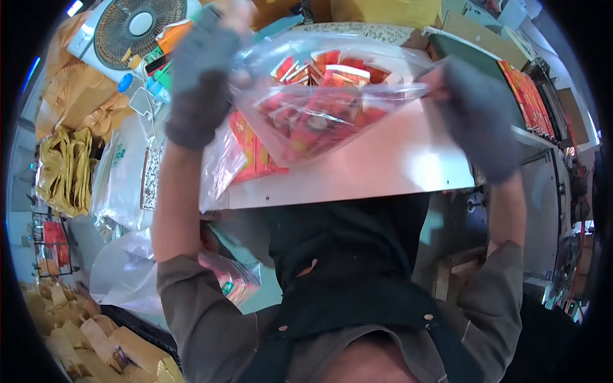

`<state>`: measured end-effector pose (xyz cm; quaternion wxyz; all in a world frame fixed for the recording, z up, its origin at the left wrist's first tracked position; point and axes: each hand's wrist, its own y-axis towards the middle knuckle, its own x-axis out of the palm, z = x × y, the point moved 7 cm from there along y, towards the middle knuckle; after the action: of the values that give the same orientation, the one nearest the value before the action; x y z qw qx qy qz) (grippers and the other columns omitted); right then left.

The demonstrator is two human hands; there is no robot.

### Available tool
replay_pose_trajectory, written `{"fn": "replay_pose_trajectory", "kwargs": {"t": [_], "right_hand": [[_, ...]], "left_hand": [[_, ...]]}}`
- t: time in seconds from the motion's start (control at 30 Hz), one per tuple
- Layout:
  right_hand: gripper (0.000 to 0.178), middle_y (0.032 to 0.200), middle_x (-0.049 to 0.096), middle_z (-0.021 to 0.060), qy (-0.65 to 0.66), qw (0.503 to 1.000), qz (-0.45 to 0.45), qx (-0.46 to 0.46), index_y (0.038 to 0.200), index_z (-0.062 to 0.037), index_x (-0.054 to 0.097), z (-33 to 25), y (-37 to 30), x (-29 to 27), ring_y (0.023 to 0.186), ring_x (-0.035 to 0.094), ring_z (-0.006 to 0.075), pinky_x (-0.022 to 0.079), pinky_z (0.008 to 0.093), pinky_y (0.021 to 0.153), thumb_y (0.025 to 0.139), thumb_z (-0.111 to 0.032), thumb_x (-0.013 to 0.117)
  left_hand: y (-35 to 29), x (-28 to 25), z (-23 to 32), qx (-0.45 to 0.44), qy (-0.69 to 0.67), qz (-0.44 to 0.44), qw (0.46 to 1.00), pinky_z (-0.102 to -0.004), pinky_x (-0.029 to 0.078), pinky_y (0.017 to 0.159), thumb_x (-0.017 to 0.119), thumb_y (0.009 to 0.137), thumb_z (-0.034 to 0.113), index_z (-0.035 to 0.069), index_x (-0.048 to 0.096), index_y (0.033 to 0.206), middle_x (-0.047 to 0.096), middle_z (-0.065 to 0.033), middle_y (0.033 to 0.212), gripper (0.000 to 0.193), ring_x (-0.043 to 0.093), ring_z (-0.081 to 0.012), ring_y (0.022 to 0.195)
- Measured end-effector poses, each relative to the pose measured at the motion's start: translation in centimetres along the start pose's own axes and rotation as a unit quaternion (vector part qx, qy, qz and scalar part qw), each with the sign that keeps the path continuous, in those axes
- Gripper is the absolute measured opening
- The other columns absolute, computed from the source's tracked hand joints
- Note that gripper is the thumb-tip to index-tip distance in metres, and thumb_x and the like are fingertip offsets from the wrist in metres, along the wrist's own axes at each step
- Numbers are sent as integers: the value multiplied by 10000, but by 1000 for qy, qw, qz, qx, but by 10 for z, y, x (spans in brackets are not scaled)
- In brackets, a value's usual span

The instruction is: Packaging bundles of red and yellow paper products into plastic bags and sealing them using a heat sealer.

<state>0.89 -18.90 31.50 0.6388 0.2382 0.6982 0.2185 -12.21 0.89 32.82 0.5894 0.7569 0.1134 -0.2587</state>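
Right hand (476, 118) in a grey glove is pinching one corner of a big clear plastic bag (348, 105), pulled out over the white rectangular desk (377, 169). Left hand (207, 80), also grey-gloved, is up at the bag's other side, but it's so blurry I can't tell how the fingers are closed. Red paper-like packets (348, 75) show through the plastic. Off to the left there's a white round-grilled fan (142, 24) and some crinkly gold bags (64, 169).
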Motion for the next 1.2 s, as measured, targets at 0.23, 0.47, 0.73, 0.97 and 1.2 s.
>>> {"fn": "replay_pose_trajectory", "kwargs": {"t": [0.23, 0.47, 0.73, 0.97, 1.2], "right_hand": [[207, 677, 530, 76, -11, 993, -82, 81, 828, 5, 513, 40, 24, 2, 635, 558, 114, 438, 253, 581, 854, -165, 629], [326, 794, 604, 159, 29, 986, -127, -100, 1073, -53, 565, -14, 50, 87, 673, 546, 386, 456, 412, 602, 798, -205, 650], [221, 559, 513, 78, 189, 980, 54, -35, 840, -39, 601, 15, 138, 107, 524, 538, 150, 420, 281, 526, 874, -257, 606], [701, 859, 665, 85, 14, 958, 166, 235, 1212, -78, 518, 208, 150, 269, 788, 632, 207, 479, 312, 736, 688, -486, 740], [615, 940, 658, 110, 207, 957, 116, 165, 1159, -92, 578, 217, 219, 269, 897, 622, 204, 471, 317, 801, 730, -518, 693]], "left_hand": [[20, 29, 11, -136, -156, -194, 959, -351, 443, 614, 730, 716, 172, 60, 622, 837, 529, -77, 742, 197, 553, -265, 681], [17, 13, 35, -59, -47, -119, 990, -305, 445, 614, 676, 753, 63, 36, 634, 849, 525, -93, 757, 108, 527, -261, 659], [-103, 76, -4, -530, -432, -34, 729, -304, 472, 856, 723, 775, 110, -25, 576, 1115, 634, -84, 1053, 394, 581, -134, 978], [-204, 179, -72, -648, -548, -8, 528, -298, 466, 846, 678, 812, 154, -1, 577, 1157, 633, -62, 1066, 391, 591, -137, 960], [-216, 202, -140, -693, -549, 90, 459, -295, 456, 867, 643, 842, 198, 10, 565, 1176, 609, -59, 1115, 391, 580, -148, 1006]]}}
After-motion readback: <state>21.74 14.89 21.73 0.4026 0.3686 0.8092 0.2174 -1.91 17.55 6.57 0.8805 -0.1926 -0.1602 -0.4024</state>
